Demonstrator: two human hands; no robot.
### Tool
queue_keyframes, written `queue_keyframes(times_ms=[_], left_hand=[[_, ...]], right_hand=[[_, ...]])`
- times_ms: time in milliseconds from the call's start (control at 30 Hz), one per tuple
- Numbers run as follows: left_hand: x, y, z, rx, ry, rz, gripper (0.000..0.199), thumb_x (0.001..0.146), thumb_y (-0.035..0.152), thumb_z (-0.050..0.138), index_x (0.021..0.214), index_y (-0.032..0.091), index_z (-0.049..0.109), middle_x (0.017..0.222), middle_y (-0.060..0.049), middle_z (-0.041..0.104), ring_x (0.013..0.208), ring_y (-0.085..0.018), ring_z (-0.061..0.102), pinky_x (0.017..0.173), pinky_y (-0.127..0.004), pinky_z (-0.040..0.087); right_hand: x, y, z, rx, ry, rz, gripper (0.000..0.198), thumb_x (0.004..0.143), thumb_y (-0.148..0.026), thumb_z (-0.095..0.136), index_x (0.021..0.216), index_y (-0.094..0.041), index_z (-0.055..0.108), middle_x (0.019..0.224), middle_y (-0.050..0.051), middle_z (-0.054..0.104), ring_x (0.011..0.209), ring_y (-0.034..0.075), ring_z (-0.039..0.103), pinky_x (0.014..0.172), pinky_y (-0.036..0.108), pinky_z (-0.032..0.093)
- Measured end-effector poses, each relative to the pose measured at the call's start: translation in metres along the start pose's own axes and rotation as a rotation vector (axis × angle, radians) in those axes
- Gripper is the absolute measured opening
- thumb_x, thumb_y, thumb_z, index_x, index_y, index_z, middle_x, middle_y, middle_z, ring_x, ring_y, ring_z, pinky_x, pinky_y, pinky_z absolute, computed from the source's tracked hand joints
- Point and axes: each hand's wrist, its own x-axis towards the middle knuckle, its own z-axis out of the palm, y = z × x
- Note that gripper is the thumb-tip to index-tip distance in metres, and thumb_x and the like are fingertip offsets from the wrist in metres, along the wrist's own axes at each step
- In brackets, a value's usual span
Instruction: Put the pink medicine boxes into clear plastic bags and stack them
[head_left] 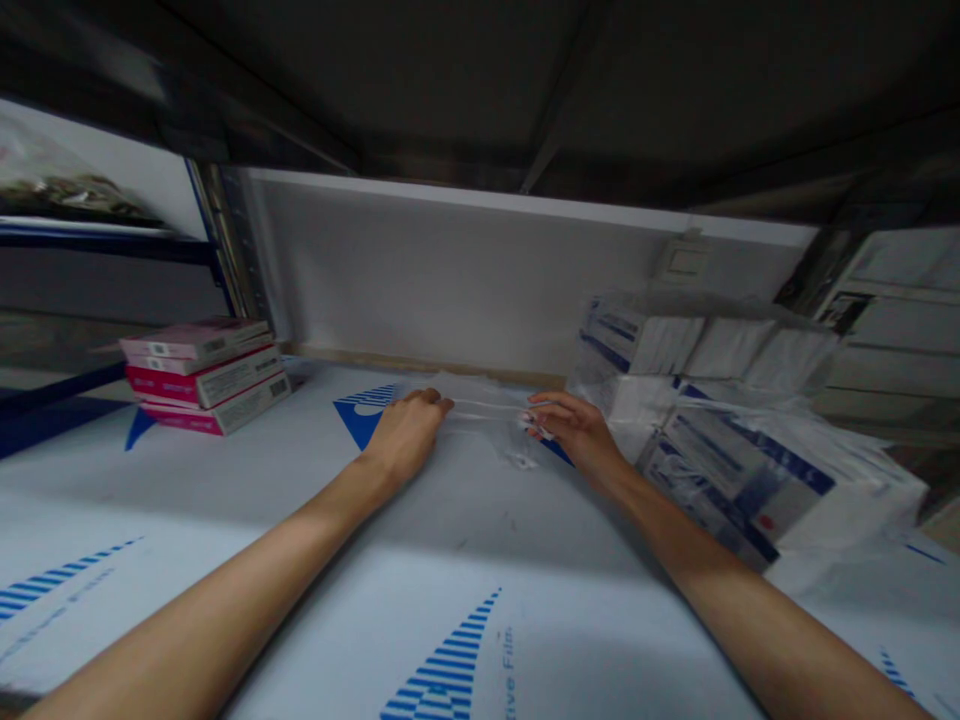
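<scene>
My left hand [409, 432] is closed at the left edge of a clear plastic bag [480, 408], near the back of the shelf. The bag stretches across to my right hand [574, 432], whose curled fingers pinch its other side. A small crumpled whitish bit shows at those right fingertips; I cannot make out whether it is part of the bag. Below, a loose fold of the plastic hangs close to the shelf surface.
A stack of pink and white boxes [210, 375] stands at the left. Plastic-wrapped bundles of white and blue boxes [750, 460] sit right of my right hand. The shelf [315, 600] wears film with blue print. A dark upper shelf [480, 90] hangs overhead, and a wall [450, 270] closes the back.
</scene>
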Motion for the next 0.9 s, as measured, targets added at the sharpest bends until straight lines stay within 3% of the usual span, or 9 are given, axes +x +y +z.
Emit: queue_keyframes(times_ms=[233, 500, 600, 700, 800, 900], left_hand=[[-0.002, 0.005, 0.0, -0.087, 0.134, 0.015, 0.034, 0.099, 0.017, 0.042, 0.118, 0.016, 0.07, 0.119, -0.012, 0.064, 0.097, -0.025, 0.069, 0.083, -0.036, 0.056], [-0.003, 0.005, -0.002, -0.011, 0.153, 0.0, 0.052, 0.089, 0.004, 0.046, 0.137, 0.022, 0.055, 0.124, -0.012, 0.055, 0.108, -0.026, 0.063, 0.079, -0.034, 0.056], [-0.003, 0.006, -0.002, -0.011, 0.139, 0.023, 0.053, 0.088, 0.003, 0.047, 0.137, 0.021, 0.054, 0.122, -0.012, 0.054, 0.106, -0.026, 0.063, 0.08, -0.034, 0.056], [-0.005, 0.009, -0.003, -0.019, 0.125, 0.054, 0.051, 0.091, 0.006, 0.047, 0.139, 0.022, 0.053, 0.121, -0.012, 0.054, 0.102, -0.026, 0.064, 0.077, -0.036, 0.057], [-0.006, 0.012, -0.004, -0.019, 0.143, 0.079, 0.053, 0.094, 0.009, 0.047, 0.145, 0.024, 0.048, 0.123, -0.014, 0.053, 0.099, -0.027, 0.066, 0.075, -0.037, 0.057], [-0.006, 0.013, -0.003, -0.026, 0.17, 0.123, 0.051, 0.098, 0.012, 0.044, 0.147, 0.025, 0.048, 0.12, -0.013, 0.056, 0.093, -0.025, 0.066, 0.074, -0.037, 0.058]], right_hand=[[0.0, 0.001, 0.002, 0.03, 0.026, 0.071, 0.028, 0.053, -0.038, 0.091, 0.071, -0.02, 0.079, 0.079, 0.004, 0.078, 0.073, 0.017, 0.069, 0.078, 0.034, 0.056], [-0.002, 0.001, -0.001, -0.042, -0.05, 0.042, 0.03, 0.059, -0.035, 0.087, 0.083, -0.021, 0.073, 0.079, 0.002, 0.076, 0.072, 0.018, 0.07, 0.073, 0.033, 0.057], [-0.003, -0.003, -0.002, -0.242, -0.097, -0.063, 0.017, 0.07, -0.022, 0.071, 0.087, -0.021, 0.071, 0.107, 0.006, 0.074, 0.071, 0.015, 0.067, 0.066, 0.031, 0.057], [-0.008, -0.009, -0.001, -0.591, -0.189, -0.268, 0.032, 0.077, -0.008, 0.049, 0.09, -0.02, 0.075, 0.138, 0.009, 0.061, 0.068, 0.011, 0.065, 0.066, 0.031, 0.056], [-0.015, -0.014, 0.004, -0.9, -0.26, -0.419, 0.049, 0.078, 0.001, 0.041, 0.099, -0.022, 0.078, 0.146, 0.008, 0.058, 0.09, 0.016, 0.071, 0.088, 0.037, 0.056], [-0.02, -0.014, 0.011, -1.087, -0.233, -0.449, 0.042, 0.083, -0.003, 0.047, 0.104, -0.02, 0.079, 0.14, 0.01, 0.065, 0.114, 0.023, 0.069, 0.104, 0.04, 0.052]])
